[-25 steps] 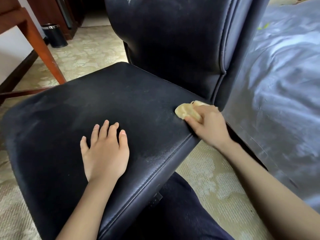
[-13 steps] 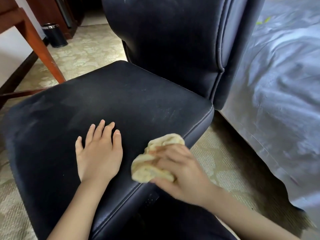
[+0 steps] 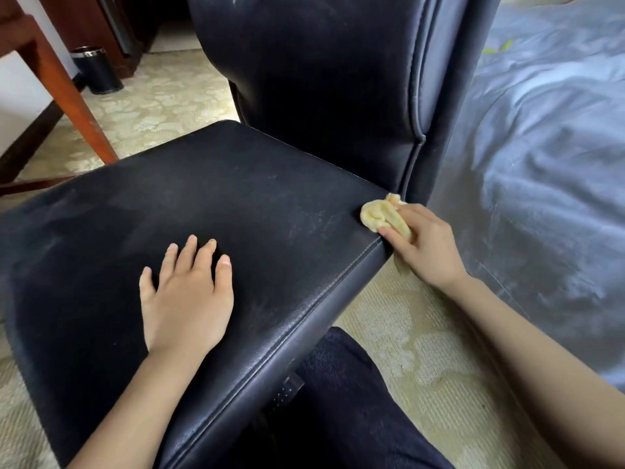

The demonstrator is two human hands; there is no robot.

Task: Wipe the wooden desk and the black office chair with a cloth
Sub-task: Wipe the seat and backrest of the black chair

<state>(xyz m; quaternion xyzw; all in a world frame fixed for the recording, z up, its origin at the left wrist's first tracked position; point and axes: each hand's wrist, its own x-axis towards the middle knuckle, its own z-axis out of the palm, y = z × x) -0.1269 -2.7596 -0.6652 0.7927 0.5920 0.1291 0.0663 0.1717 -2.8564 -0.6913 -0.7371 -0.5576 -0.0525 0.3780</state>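
Right hand (image 3: 426, 247): my grip bunches the cloth (image 3: 378, 216) at the seat's back corner.
Left hand (image 3: 187, 296): released, flat on the chair (image 3: 263, 204) seat.

A yellow cloth (image 3: 385, 216) is held bunched in the right hand (image 3: 427, 247) and pressed onto the far right corner of the black chair (image 3: 253, 204) seat, just beside the backrest. The left hand (image 3: 186, 299) is laid flat on the seat, fingers spread. A wooden bench leg (image 3: 72, 96) and a black bin (image 3: 96, 71) are seen at upper left, a bed (image 3: 541, 147) at right.
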